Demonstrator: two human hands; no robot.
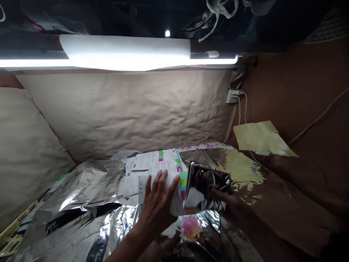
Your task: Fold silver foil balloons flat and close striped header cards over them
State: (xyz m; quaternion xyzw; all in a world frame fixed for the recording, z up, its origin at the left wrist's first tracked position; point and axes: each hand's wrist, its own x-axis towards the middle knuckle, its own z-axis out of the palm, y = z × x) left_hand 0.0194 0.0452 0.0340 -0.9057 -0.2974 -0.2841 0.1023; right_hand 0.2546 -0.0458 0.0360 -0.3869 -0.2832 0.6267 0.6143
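My left hand (pixel 158 203) lies with fingers stretched out flat on a white printed carton (pixel 174 196) with a coloured stripe. My right hand (pixel 229 202), dark and partly hidden, grips a shiny silver foil pouch (pixel 205 185) at the carton's right end. The carton's end sits at the pouch's mouth. More flat printed cartons (pixel 155 160) lie stacked just behind. Another foil pouch (pixel 199 227) with pink reflections lies below the hands.
Crumpled silver foil sheets (pixel 81 196) cover the left of the surface. Creased brown paper (pixel 122 109) lines the back wall under a bright tube lamp (pixel 122 54). A yellow sheet (pixel 261 140), a wall socket (pixel 233 96) and white cables sit at the right.
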